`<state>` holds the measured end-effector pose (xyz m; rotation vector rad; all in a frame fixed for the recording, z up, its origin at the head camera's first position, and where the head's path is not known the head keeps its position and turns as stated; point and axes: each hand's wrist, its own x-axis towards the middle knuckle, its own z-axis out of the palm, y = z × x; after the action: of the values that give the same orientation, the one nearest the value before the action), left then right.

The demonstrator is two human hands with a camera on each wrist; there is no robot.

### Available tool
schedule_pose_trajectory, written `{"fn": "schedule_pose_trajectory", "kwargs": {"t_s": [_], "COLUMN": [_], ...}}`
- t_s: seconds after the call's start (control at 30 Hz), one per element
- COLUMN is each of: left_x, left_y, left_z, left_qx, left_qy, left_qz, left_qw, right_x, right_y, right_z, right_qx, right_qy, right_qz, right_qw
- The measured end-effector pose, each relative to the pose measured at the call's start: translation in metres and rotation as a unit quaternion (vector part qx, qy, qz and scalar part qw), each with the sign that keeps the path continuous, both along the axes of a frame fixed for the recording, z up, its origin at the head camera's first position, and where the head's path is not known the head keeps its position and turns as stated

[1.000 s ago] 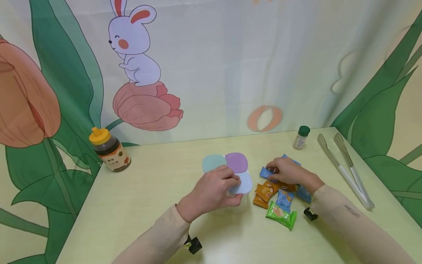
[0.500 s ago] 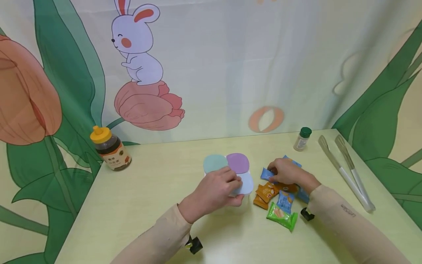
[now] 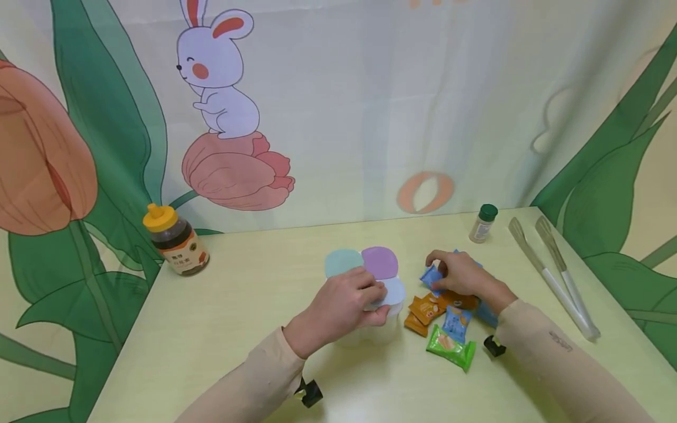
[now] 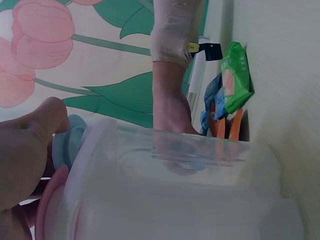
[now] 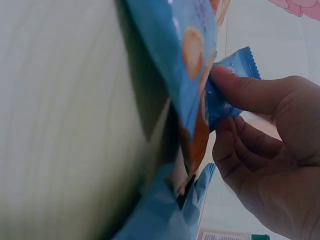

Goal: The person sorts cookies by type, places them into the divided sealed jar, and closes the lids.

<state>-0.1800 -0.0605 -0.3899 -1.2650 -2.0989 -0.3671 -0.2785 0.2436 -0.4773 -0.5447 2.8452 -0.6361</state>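
Observation:
A clear plastic storage container (image 4: 200, 200) stands mid-table, topped by coloured lid sections: teal (image 3: 344, 262), purple (image 3: 379, 262) and light blue (image 3: 394, 290). My left hand (image 3: 351, 299) grips the lid from above, fingers curled at the light-blue section and thumb at its near edge. A pink lid section (image 4: 50, 202) shows in the left wrist view beside the fingers. To the right, my right hand (image 3: 464, 275) pinches a small blue snack packet (image 5: 225, 95) between thumb and fingers, over a heap of packets. Part of the held packet is hidden behind another blue packet (image 5: 185, 55) in the right wrist view.
Orange packets (image 3: 427, 306), a blue packet (image 3: 457, 323) and a green packet (image 3: 449, 346) lie in the heap. Metal tongs (image 3: 560, 276) and a green-capped shaker bottle (image 3: 483, 224) are farther right. A yellow-capped honey bottle (image 3: 177, 241) stands at left by the printed curtain (image 3: 328, 117).
The pinched blue packet has tilted up and shifted slightly, with the right fingertips raised. Under the left hand, the light-blue lid's near edge sits a little higher, showing more white beneath.

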Motion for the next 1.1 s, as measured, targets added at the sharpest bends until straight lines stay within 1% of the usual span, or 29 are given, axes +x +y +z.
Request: {"fn": "schedule_pose_trajectory", "kwargs": {"t_s": [0.1, 0.17, 0.27, 0.37, 0.5, 0.6, 0.7, 0.8, 0.93, 1.1], "left_x": [0.001, 0.001, 0.001, 0.000, -0.004, -0.006, -0.007, -0.008, -0.009, -0.008], "left_y": [0.001, 0.000, 0.000, -0.002, -0.004, -0.005, -0.007, -0.008, -0.010, -0.013], "left_z": [-0.001, -0.001, 0.000, 0.002, 0.002, 0.003, 0.005, 0.006, 0.007, 0.007], "left_qx": [0.001, 0.003, 0.007, 0.015, 0.041, 0.053, 0.058, 0.071, 0.100, 0.123], "left_qy": [-0.013, -0.022, -0.038, -0.053, -0.080, -0.096, -0.105, -0.117, -0.140, -0.167], "left_qz": [0.002, 0.003, -0.004, -0.014, -0.033, -0.045, -0.050, -0.050, -0.056, -0.059], "left_qw": [0.9999, 0.9998, 0.9993, 0.9984, 0.9954, 0.9929, 0.9916, 0.9893, 0.9835, 0.9765], "right_x": [0.004, 0.005, 0.006, 0.008, 0.008, 0.008, 0.008, 0.008, 0.010, 0.013], "right_y": [0.004, 0.006, 0.008, 0.011, 0.014, 0.015, 0.014, 0.014, 0.014, 0.013], "right_z": [-0.004, -0.003, -0.002, -0.002, -0.003, -0.003, -0.002, -0.001, 0.001, 0.004], "right_qx": [-0.012, -0.015, -0.025, -0.035, -0.049, -0.055, -0.060, -0.066, -0.072, -0.080], "right_qy": [-0.001, 0.000, 0.005, 0.025, 0.061, 0.075, 0.069, 0.058, 0.049, 0.055], "right_qz": [-0.007, -0.009, -0.006, -0.001, 0.010, 0.016, 0.014, 0.010, 0.002, -0.009], "right_qw": [1.000, 1.000, 1.000, 0.999, 0.997, 0.995, 0.996, 0.996, 0.996, 0.995]}}
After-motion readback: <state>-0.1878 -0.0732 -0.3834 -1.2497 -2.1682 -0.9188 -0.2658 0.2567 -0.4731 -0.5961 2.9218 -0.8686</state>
